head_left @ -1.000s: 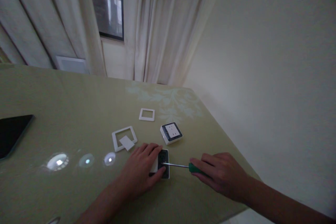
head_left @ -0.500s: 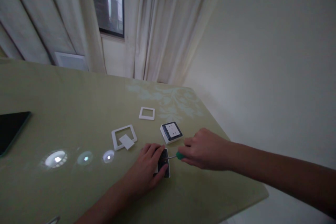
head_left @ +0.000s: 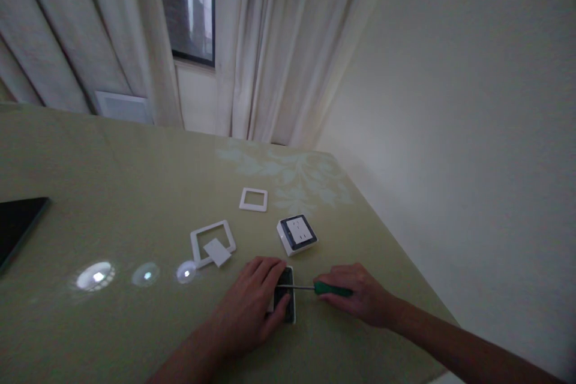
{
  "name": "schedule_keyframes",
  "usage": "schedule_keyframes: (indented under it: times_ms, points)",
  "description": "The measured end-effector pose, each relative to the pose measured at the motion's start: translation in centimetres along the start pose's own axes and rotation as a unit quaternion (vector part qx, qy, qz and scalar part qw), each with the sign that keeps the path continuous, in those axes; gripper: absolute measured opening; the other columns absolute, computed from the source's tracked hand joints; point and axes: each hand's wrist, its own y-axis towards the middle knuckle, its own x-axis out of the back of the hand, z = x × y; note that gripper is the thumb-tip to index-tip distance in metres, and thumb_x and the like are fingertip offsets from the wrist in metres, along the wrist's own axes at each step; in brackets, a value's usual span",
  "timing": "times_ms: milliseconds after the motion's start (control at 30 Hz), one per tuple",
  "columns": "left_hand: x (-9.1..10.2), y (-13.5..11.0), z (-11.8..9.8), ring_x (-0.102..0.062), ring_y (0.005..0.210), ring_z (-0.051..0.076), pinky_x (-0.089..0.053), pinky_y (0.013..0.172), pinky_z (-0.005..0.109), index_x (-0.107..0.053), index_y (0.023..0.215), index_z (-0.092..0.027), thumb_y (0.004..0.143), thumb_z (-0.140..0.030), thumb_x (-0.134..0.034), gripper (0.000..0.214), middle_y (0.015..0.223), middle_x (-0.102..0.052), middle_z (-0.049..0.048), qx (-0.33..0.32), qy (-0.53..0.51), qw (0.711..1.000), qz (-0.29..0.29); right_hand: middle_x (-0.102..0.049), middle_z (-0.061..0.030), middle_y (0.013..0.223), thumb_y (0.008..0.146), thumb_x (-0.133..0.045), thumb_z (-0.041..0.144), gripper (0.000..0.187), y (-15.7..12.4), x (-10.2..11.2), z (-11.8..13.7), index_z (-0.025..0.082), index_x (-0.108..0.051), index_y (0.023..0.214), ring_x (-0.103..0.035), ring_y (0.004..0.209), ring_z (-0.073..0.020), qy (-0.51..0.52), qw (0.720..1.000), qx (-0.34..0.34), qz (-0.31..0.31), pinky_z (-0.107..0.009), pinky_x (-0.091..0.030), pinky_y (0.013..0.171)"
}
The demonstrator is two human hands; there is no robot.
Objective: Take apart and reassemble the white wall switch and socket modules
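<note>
My left hand (head_left: 258,300) grips a wall switch or socket plate (head_left: 289,306) with a dark face and white edge, partly hidden under the fingers. In my right hand (head_left: 360,294) is a screwdriver (head_left: 333,290) with a green handle. Its metal shaft lies low across the dark face, the tip near my left fingers. Just beyond my hands sits a boxed wall socket (head_left: 297,234), white with a dark surround. To the left, a white frame (head_left: 197,249) lies with a small white plate (head_left: 218,251) across its corner.
A smaller white frame (head_left: 253,207) lies farther back on the greenish table (head_left: 135,192). At the left edge is a dark flat tablet-like object (head_left: 20,222). Curtains (head_left: 288,54) and a window stand behind the table, with a wall on the right.
My right hand has moved down and slightly right, lowering the screwdriver handle so more of it shows. The view has shifted slightly; my left hand still grips the plate.
</note>
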Motion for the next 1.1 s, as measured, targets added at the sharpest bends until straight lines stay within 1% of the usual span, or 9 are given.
schedule_keyframes:
  times_ms: [200,333,500,600,700,800,900,1000,1100]
  points:
    - [0.3,0.0,-0.5,-0.074,0.118,0.034,-0.061,0.108,0.055,-0.065,0.132,-0.018,0.101,-0.031,-0.060,0.033,0.128,-0.078,0.0148,-0.046,0.069,0.994,-0.070,-0.079,-0.0060,0.081,0.107,-0.052,0.065,0.055,-1.6,-4.7,-0.9,0.020,-0.083,0.112,-0.071,0.069,-0.0185,0.072,0.994,-0.037,-0.079,-0.028,-0.051,0.067]
    - [1.4,0.3,-0.3,-0.077,0.103,0.032,-0.066,0.095,0.050,-0.068,0.119,-0.019,0.104,-0.034,-0.056,0.024,0.112,-0.080,0.0145,-0.050,0.095,0.988,-0.112,-0.080,-0.0052,0.084,0.106,-0.055,0.064,0.051,-1.9,-5.4,-0.8,0.023,-0.082,0.116,-0.073,0.072,-0.0198,0.075,0.992,-0.062,-0.086,-0.029,-0.052,0.070]
    - [5.6,0.5,2.8,-0.078,0.104,0.032,-0.065,0.087,0.045,-0.068,0.123,-0.018,0.107,-0.043,-0.050,0.035,0.118,-0.079,0.0152,0.092,0.190,0.966,-0.151,-0.078,-0.0045,0.081,0.107,-0.056,0.062,0.048,-1.6,-4.9,-0.6,0.022,-0.082,0.112,-0.072,0.071,-0.0192,0.086,0.991,-0.066,-0.082,-0.029,-0.052,0.070]
    - [8.2,0.1,5.1,-0.078,0.098,0.037,-0.064,0.082,0.050,-0.073,0.114,-0.019,0.107,-0.044,-0.046,0.038,0.113,-0.080,0.0148,0.208,0.278,0.934,-0.081,-0.080,-0.0049,0.083,0.106,-0.058,0.062,0.047,-1.5,-5.0,-0.6,0.022,-0.082,0.112,-0.073,0.072,-0.0194,0.094,0.990,-0.064,-0.087,-0.029,-0.054,0.071]
    - [9.3,-0.4,6.6,-0.076,0.100,0.041,-0.062,0.082,0.054,-0.076,0.109,-0.018,0.106,-0.046,-0.048,0.040,0.109,-0.079,0.0160,0.232,0.327,0.916,-0.036,-0.080,-0.0053,0.083,0.106,-0.059,0.061,0.047,-1.3,-5.0,-0.6,0.021,-0.083,0.110,-0.073,0.070,-0.0192,0.099,0.989,-0.060,-0.093,-0.029,-0.054,0.069]
    - [9.0,-0.5,7.1,-0.073,0.109,0.041,-0.058,0.093,0.056,-0.077,0.111,-0.019,0.105,-0.045,-0.050,0.037,0.116,-0.079,0.0165,0.195,0.337,0.920,-0.051,-0.081,-0.0056,0.082,0.105,-0.060,0.060,0.045,-1.2,-5.0,-0.6,0.021,-0.083,0.109,-0.074,0.070,-0.0198,0.094,0.988,-0.061,-0.109,-0.030,-0.057,0.070]
    - [7.9,-0.3,6.1,-0.070,0.124,0.037,-0.053,0.107,0.056,-0.072,0.130,-0.021,0.108,-0.043,-0.050,0.039,0.134,-0.076,0.0155,0.129,0.253,0.957,-0.059,-0.083,-0.0072,0.089,0.105,-0.063,0.057,0.040,-1.4,-5.3,-0.7,0.022,-0.082,0.110,-0.078,0.076,-0.0219,0.089,0.984,-0.070,-0.137,-0.032,-0.060,0.075]
    - [6.1,0.1,3.8,-0.060,0.141,0.035,-0.049,0.116,0.054,-0.053,0.157,-0.025,0.106,-0.054,-0.057,0.060,0.155,-0.064,0.0131,0.063,0.103,0.993,0.003,-0.084,-0.0081,0.095,0.101,-0.068,0.049,0.029,-1.8,-5.7,-0.8,0.023,-0.078,0.109,-0.080,0.082,-0.0242,0.069,0.975,-0.077,-0.197,-0.034,-0.062,0.078]
    - [4.1,0.5,1.4,-0.059,0.140,0.038,-0.049,0.117,0.057,-0.048,0.161,-0.028,0.087,-0.068,-0.078,0.090,0.159,-0.060,0.0138,0.035,0.022,0.997,0.072,-0.078,-0.0057,0.091,0.097,-0.069,0.038,0.018,-1.6,-5.5,-0.5,0.023,-0.069,0.107,-0.077,0.077,-0.0214,0.083,0.956,-0.074,-0.273,-0.030,-0.062,0.071]
